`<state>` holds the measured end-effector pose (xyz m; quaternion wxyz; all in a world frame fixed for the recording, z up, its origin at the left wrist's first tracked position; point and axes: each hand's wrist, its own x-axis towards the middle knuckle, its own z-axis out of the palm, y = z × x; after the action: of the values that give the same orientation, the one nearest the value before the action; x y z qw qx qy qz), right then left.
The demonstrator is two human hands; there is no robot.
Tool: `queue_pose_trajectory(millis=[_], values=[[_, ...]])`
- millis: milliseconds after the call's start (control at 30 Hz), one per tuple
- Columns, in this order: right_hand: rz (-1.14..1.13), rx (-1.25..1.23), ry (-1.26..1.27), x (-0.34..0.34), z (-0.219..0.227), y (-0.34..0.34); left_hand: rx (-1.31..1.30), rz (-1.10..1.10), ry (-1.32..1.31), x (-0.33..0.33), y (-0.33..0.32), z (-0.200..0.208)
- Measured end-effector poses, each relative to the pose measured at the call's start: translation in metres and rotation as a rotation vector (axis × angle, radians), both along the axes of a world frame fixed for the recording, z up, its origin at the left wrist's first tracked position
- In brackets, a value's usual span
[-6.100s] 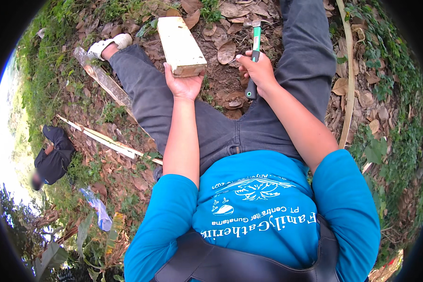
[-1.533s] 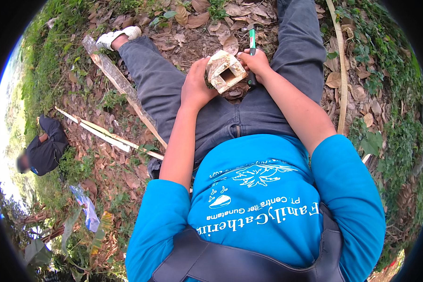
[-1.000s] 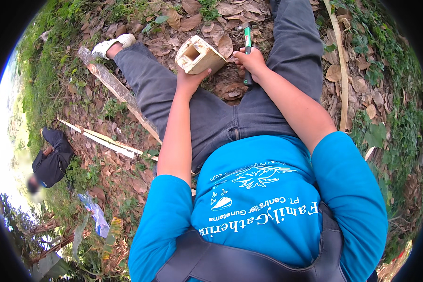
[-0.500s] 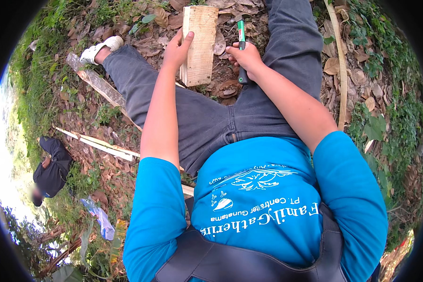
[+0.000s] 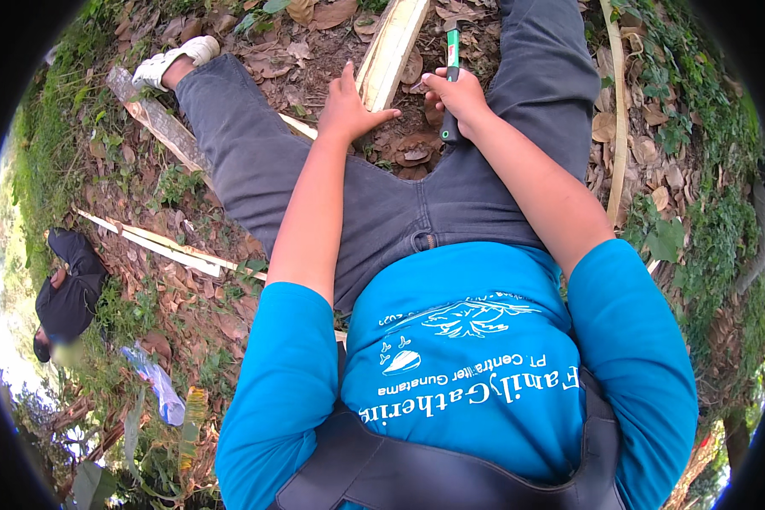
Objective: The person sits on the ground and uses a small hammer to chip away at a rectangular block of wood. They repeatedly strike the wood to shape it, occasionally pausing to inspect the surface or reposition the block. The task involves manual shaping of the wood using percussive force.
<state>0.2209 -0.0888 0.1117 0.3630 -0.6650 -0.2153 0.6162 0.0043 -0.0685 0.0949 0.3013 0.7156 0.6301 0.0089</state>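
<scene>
A pale, rough-sawn piece of wood (image 5: 391,53) slants between my spread legs, running out past the top edge of the view. At its lower end is my left hand (image 5: 348,109), fingers and thumb stretched apart; it does not wrap round the wood, and whether the palm touches it I cannot tell. To the right, my right hand (image 5: 463,95) is closed round a hammer (image 5: 453,51) with a green and black handle. The hammer's dark head points away from me, close by my right leg, and partly blends with the ground.
Dry leaves and soil cover the ground (image 5: 263,59). A log (image 5: 157,123) lies beyond my left leg, with split wood strips (image 5: 157,242) nearer on the left. A long thin strip (image 5: 618,119) runs along my right side. Farther left, a person in dark clothes (image 5: 72,285) sits near a plastic bag (image 5: 161,387).
The wood has turned from its broad face to narrower sides and shifted away toward the top edge. My left hand has released its side and spread open at the lower end. The hammer stays in my right hand.
</scene>
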Motion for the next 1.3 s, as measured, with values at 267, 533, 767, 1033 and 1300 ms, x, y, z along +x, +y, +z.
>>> queue_pose_trajectory(millis=[267, 533, 767, 1033, 1300], values=[[0.064, 0.014, -0.034, -0.001, -0.003, -0.004, 0.092, 0.176, -0.298, -0.034, 0.008, -0.027], [0.05, 0.019, -0.021, 0.0, 0.001, -0.006, -0.012, 0.951, -1.155, -0.05, 0.03, -0.032], [0.095, 0.021, -0.078, -0.007, 0.005, -0.005, 0.188, 1.036, -1.138, -0.054, 0.039, -0.055], [0.083, -0.038, -0.092, -0.011, -0.001, 0.001, 0.354, 0.557, -0.973, -0.054, 0.057, 0.009], [0.055, -0.042, -0.083, -0.012, -0.006, 0.003, 0.526, 0.36, -0.658, -0.035, 0.045, 0.067]])
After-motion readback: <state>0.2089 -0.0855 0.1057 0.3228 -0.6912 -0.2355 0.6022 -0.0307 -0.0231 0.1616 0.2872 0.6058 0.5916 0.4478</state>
